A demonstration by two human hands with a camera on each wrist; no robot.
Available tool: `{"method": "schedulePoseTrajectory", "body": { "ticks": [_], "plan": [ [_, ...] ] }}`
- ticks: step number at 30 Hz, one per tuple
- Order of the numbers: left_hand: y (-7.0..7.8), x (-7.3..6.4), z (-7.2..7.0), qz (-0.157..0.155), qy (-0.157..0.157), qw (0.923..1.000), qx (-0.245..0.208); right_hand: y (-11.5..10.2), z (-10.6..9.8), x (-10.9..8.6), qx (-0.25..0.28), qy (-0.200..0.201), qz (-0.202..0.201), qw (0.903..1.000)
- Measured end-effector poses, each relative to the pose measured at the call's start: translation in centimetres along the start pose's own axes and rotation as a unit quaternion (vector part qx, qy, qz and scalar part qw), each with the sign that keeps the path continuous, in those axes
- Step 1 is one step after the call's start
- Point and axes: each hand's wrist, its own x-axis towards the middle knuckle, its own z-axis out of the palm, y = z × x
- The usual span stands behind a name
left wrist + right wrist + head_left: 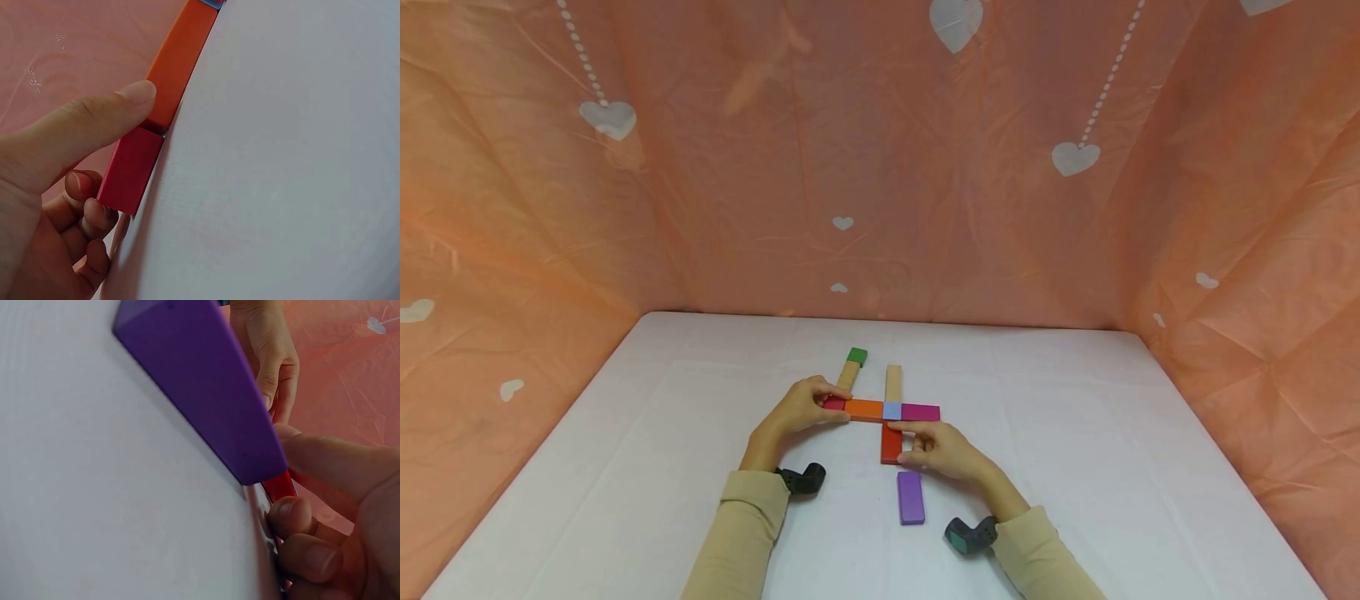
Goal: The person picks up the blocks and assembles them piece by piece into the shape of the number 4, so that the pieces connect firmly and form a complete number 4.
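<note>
In the head view my left hand (805,405) is at the left end of a row of flat blocks. Its thumb and fingers hold the crimson block (130,170), and the thumb tip also touches the end of the orange block (864,410). My right hand (946,451) grips the red block (891,446), index finger at its far end and thumb near its close end. The red block lies below the light blue block (892,410), whose right side meets a magenta block (921,412). In the right wrist view a purple block (200,387) partly hides the red one.
Two plain wooden blocks run away from the row, the right one (893,383) behind the light blue block. A green block (857,357) sits at the far end of the left one (847,377). The white table (1037,400) meets orange cloth walls (880,167) behind and beside.
</note>
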Motion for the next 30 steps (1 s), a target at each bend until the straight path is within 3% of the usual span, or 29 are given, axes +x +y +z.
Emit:
{"method": "schedulePoseTrajectory", "body": {
  "ticks": [30],
  "plan": [
    [-0.01,-0.05,0.0,-0.004,0.0,1.0,-0.005,-0.27,0.05,-0.03,-0.002,0.002,0.016,0.9999]
  ]
}}
